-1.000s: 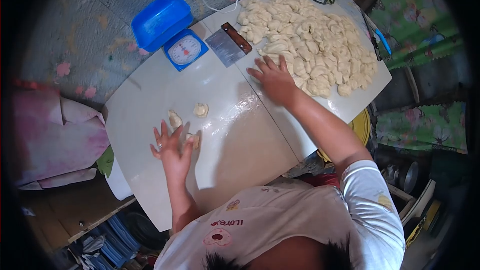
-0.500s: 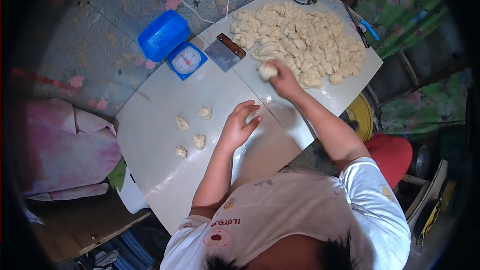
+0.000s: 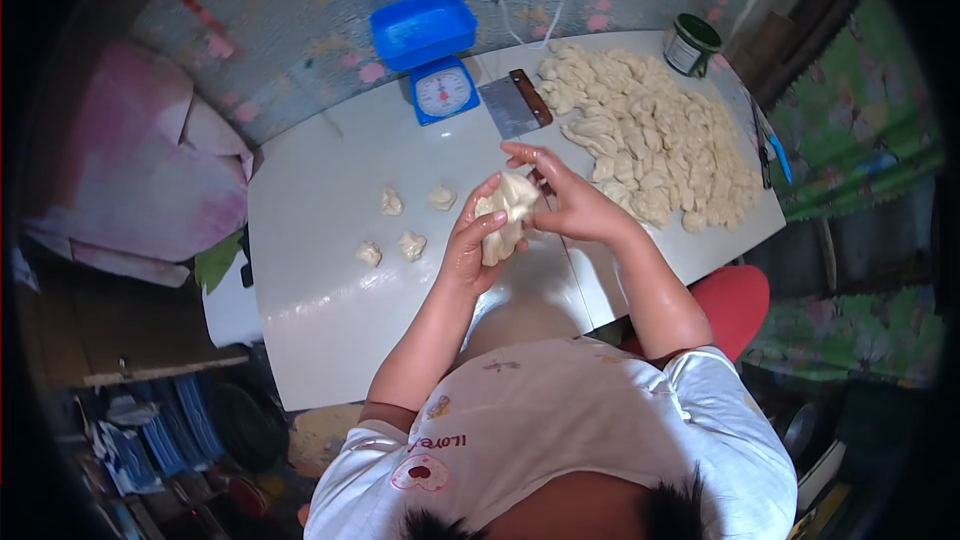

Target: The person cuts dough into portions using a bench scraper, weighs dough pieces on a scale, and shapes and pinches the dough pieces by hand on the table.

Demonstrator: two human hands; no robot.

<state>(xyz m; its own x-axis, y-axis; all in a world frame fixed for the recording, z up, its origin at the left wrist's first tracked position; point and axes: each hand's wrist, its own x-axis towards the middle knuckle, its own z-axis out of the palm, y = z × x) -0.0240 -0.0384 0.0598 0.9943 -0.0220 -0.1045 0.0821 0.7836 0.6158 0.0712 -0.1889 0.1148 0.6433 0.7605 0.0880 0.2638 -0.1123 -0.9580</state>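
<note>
In front of my chest, above the table, a soft pale piece of dough (image 3: 508, 202) is between my hands. My left hand (image 3: 472, 245) is closed around its left side, thumb across the front. From the right, my right hand (image 3: 575, 202) bends its fingers and thumb against the dough's edge, with the index finger stretched over the top. Several small dough lumps (image 3: 412, 246) lie apart on the table to the left of my hands. A large heap of dough pieces (image 3: 660, 130) covers the table's right side.
On the white table (image 3: 330, 180), a blue kitchen scale (image 3: 443, 92) stands at the back, its blue pan (image 3: 424, 30) tilted against the wall. A wooden-handled dough scraper (image 3: 516, 105) lies beside the heap. A dark green tub (image 3: 692, 45) and a blue-handled tool (image 3: 774, 145) are at the right edge.
My right hand has come from the heap with a dough piece to meet my left hand, which now grips it. The camera view has turned and shifted.
</note>
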